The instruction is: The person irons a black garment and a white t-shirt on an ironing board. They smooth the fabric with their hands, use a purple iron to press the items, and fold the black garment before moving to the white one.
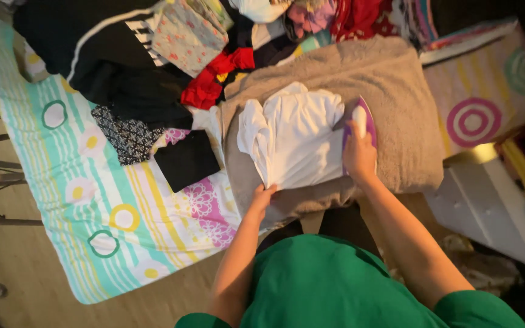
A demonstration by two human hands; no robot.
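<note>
**Ironing a white top on a towel pad**

The white garment (pixel 296 136) lay rumpled on a grey towel (pixel 396 97) that served as padding. The right hand (pixel 358 155) was wrapped tight around the purple-and-white iron (pixel 363 121) at the cloth's right edge. The left hand (pixel 262 197) pinched the near hem, probably to keep it taut. A heap of clothes (pixel 153 54) sat off to the left.

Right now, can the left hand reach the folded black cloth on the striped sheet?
Probably yes. The left hand pinches the near edge of the white garment, and the black cloth lies just to its left with nothing between them.
</note>
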